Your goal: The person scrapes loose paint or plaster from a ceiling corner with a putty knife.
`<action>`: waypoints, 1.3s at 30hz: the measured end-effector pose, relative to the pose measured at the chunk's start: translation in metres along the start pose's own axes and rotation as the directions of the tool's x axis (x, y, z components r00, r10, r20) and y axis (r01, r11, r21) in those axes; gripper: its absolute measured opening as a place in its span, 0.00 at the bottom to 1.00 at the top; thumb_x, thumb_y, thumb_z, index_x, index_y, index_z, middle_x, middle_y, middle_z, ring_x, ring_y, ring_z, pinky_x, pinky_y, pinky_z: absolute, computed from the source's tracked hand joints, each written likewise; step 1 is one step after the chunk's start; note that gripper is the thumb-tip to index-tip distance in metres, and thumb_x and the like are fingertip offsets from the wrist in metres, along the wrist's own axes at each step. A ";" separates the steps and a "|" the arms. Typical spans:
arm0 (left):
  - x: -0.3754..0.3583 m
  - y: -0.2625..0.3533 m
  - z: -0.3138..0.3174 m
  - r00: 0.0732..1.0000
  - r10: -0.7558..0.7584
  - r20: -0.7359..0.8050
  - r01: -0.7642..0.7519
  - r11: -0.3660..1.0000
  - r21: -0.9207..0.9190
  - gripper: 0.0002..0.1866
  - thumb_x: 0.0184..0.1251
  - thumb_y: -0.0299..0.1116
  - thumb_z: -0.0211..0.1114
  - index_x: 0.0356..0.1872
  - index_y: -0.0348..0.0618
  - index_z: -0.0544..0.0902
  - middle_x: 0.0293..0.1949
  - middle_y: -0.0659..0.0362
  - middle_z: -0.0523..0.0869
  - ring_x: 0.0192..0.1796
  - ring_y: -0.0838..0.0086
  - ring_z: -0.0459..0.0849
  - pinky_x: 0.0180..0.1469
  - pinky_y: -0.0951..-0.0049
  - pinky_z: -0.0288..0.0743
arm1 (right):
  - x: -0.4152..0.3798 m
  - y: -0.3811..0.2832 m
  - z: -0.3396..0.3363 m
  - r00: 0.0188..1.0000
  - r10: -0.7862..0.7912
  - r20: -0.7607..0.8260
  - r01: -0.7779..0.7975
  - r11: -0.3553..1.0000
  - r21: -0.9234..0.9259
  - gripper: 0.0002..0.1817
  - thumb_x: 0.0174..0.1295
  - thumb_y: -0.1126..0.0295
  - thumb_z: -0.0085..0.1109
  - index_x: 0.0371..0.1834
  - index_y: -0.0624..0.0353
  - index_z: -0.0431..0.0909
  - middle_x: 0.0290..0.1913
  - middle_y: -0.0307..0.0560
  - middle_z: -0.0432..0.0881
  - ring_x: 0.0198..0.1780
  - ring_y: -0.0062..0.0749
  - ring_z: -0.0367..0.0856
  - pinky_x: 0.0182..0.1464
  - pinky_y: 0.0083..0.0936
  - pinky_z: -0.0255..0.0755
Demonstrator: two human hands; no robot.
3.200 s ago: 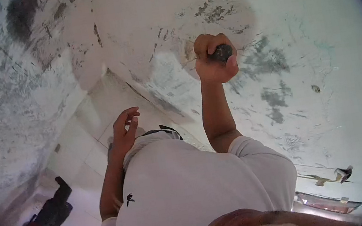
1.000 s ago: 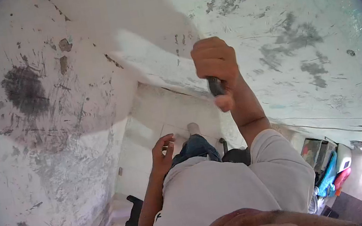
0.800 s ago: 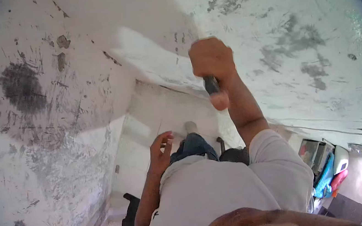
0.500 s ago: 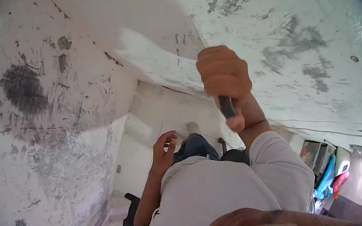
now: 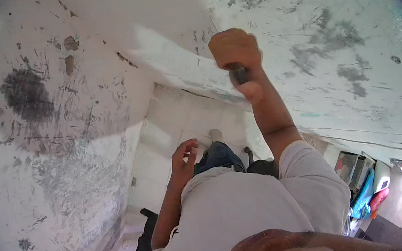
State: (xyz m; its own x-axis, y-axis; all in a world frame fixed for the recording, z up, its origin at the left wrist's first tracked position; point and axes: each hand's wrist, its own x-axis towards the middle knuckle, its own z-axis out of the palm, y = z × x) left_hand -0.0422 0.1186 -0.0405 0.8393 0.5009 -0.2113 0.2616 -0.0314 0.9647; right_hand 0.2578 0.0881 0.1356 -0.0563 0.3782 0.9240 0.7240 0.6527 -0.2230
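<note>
My right hand (image 5: pixel 235 51) is raised in front of the pale, scuffed wall (image 5: pixel 300 24), with its fingers wrapped round a tool. Only the black handle (image 5: pixel 239 75) of that tool shows clearly, poking out below the fist. Its working end is mostly hidden behind the hand, close to the wall. Down by my waist, my left hand (image 5: pixel 185 157) hangs with loosely bent fingers, thumb apart, and nothing in it.
Another wall (image 5: pixel 27 96) with a dark patch and scrapes stands on the left, meeting the facing wall in a corner. A cable (image 5: pixel 368 142) runs along the right wall. Blue cloth (image 5: pixel 364 200) and a red item (image 5: pixel 379 199) lie at lower right; a dark object (image 5: pixel 146 230) stands at lower left.
My right hand has moved up and slightly left along the wall with the black-handled tool, and the arm is more stretched out. My left hand has barely shifted.
</note>
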 end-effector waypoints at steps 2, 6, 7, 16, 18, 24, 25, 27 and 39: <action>0.005 0.006 0.000 1.000 -0.003 0.000 0.003 1.000 0.002 0.15 0.71 0.26 0.57 0.56 0.43 0.79 0.45 0.59 0.84 0.44 0.75 0.81 0.45 0.73 0.74 | 0.011 -0.001 -0.006 0.997 -0.006 0.082 -0.006 0.988 0.153 0.24 0.57 0.44 0.54 0.20 0.55 0.69 0.18 0.42 0.67 0.17 0.38 0.70 0.19 0.32 0.58; -0.001 0.002 0.002 1.000 -0.022 -0.013 0.022 0.999 -0.029 0.14 0.71 0.28 0.58 0.55 0.43 0.79 0.45 0.59 0.85 0.45 0.76 0.82 0.44 0.74 0.74 | 0.004 0.013 -0.001 0.990 0.136 -0.032 -0.132 0.984 0.118 0.40 0.65 0.31 0.39 0.12 0.60 0.60 0.12 0.39 0.58 0.12 0.28 0.58 0.17 0.25 0.46; -0.001 -0.001 0.004 1.000 -0.016 -0.012 0.015 0.999 -0.030 0.14 0.71 0.28 0.58 0.55 0.43 0.79 0.45 0.59 0.85 0.45 0.76 0.82 0.44 0.74 0.74 | 0.005 0.011 -0.001 0.991 0.131 -0.031 -0.127 0.985 0.113 0.40 0.65 0.31 0.39 0.12 0.60 0.60 0.12 0.39 0.58 0.12 0.28 0.58 0.17 0.25 0.46; -0.005 0.006 0.000 0.999 -0.029 0.023 0.030 1.000 -0.003 0.17 0.75 0.38 0.57 0.58 0.40 0.77 0.45 0.57 0.84 0.45 0.74 0.81 0.48 0.72 0.74 | -0.001 0.001 0.007 0.998 -0.021 -0.054 0.025 0.997 0.075 0.27 0.62 0.47 0.55 0.17 0.59 0.65 0.15 0.41 0.65 0.16 0.34 0.67 0.20 0.26 0.56; -0.004 0.001 0.001 1.000 -0.025 0.005 0.025 1.000 -0.007 0.17 0.75 0.37 0.57 0.58 0.41 0.77 0.45 0.57 0.84 0.45 0.75 0.81 0.48 0.72 0.74 | 0.005 0.012 -0.007 0.997 0.035 0.062 -0.037 0.999 0.033 0.27 0.60 0.48 0.55 0.15 0.59 0.63 0.15 0.42 0.63 0.15 0.33 0.64 0.19 0.25 0.54; -0.007 0.004 0.002 1.000 -0.023 0.012 0.023 1.000 0.002 0.16 0.75 0.35 0.57 0.58 0.41 0.77 0.46 0.57 0.85 0.45 0.75 0.81 0.47 0.72 0.74 | -0.003 0.016 -0.001 0.995 0.090 0.038 -0.094 0.990 0.110 0.32 0.61 0.38 0.45 0.14 0.57 0.62 0.14 0.40 0.59 0.14 0.34 0.62 0.18 0.28 0.52; -0.008 0.005 0.002 1.000 -0.003 0.017 0.003 1.000 -0.006 0.16 0.75 0.34 0.57 0.58 0.41 0.77 0.46 0.57 0.85 0.45 0.75 0.81 0.47 0.71 0.74 | -0.008 0.023 -0.001 0.978 0.207 0.007 -0.207 0.977 0.049 0.35 0.65 0.38 0.45 0.13 0.58 0.59 0.15 0.40 0.58 0.15 0.31 0.61 0.19 0.25 0.50; -0.008 -0.003 0.002 1.000 0.008 0.008 -0.008 0.999 0.036 0.15 0.75 0.34 0.56 0.58 0.41 0.77 0.46 0.56 0.85 0.45 0.75 0.81 0.47 0.72 0.74 | -0.002 0.037 -0.005 0.987 0.163 0.009 -0.163 0.986 0.029 0.31 0.60 0.41 0.48 0.14 0.57 0.62 0.15 0.40 0.60 0.16 0.34 0.63 0.20 0.27 0.53; -0.006 -0.004 0.001 0.999 -0.020 -0.041 0.019 1.000 -0.016 0.14 0.74 0.33 0.58 0.57 0.44 0.79 0.45 0.59 0.85 0.44 0.76 0.81 0.46 0.73 0.73 | 0.008 0.009 0.005 0.991 -0.018 0.130 0.013 0.999 0.041 0.26 0.59 0.48 0.58 0.16 0.59 0.67 0.15 0.44 0.64 0.18 0.38 0.69 0.20 0.31 0.60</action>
State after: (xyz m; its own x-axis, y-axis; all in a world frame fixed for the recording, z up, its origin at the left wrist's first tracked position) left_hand -0.0482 0.1148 -0.0433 0.8134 0.5368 -0.2240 0.2704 -0.0080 0.9627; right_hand 0.2602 0.1001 0.1398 -0.1582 0.4486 0.8796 0.6941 0.6841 -0.2241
